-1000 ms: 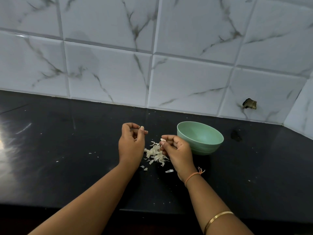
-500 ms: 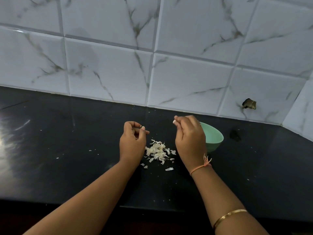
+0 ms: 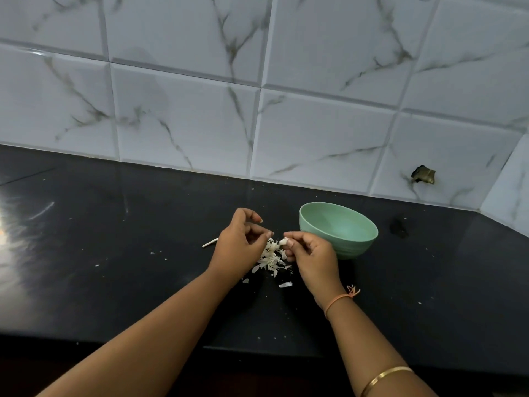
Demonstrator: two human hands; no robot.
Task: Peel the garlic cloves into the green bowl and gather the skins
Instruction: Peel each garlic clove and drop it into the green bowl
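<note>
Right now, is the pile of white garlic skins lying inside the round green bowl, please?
No, the pile of white garlic skins lies on the black countertop, beside the round green bowl.

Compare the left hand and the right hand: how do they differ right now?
The right hand pinches a white garlic piece; the left hand is curled, with nothing seen in it. The right hand sits beside the bowl, the left hand farther off. The right wrist wears an orange thread; the left is bare. Both hover by the skins.
</note>
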